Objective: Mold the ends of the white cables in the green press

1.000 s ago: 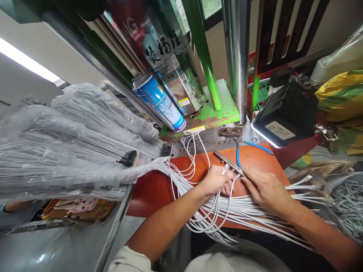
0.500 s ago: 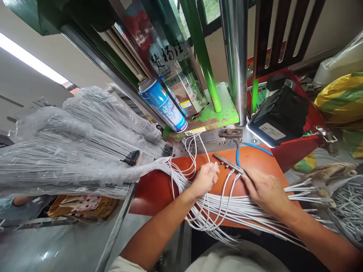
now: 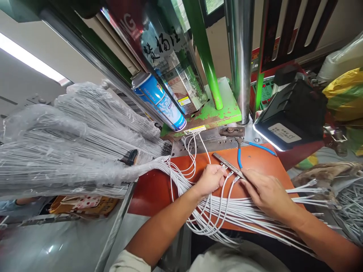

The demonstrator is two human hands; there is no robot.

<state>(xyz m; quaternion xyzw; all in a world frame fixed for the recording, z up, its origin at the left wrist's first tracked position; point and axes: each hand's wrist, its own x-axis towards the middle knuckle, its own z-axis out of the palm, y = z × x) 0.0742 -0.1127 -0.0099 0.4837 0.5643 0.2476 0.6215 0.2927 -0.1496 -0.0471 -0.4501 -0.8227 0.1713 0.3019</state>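
Observation:
My left hand [image 3: 212, 178] is closed on the plug end of a white cable, holding it against the near side of a narrow metal bar [image 3: 227, 163]. Two more white cable plugs [image 3: 229, 175] sit along the same edge of the bar, their cables curving down toward me. My right hand [image 3: 265, 190] pinches the right end of the bar between thumb and fingers. Beneath both hands a thick bundle of white cables [image 3: 227, 209] lies across the orange work surface [image 3: 263, 164]. Blue-handled pliers [image 3: 239, 156] rest just beyond the bar.
A blue spray can [image 3: 163, 104] leans by the green machine base [image 3: 224, 102]. A lit black lamp [image 3: 286, 117] stands at the right. Plastic-wrapped cable bundles [image 3: 70, 151] fill the left. Bagged white pieces [image 3: 351, 206] lie at the far right.
My left hand has moved right with its cable plug, from beside the metal bar to touching it. My right hand keeps its grip on the bar. The view has shifted slightly.

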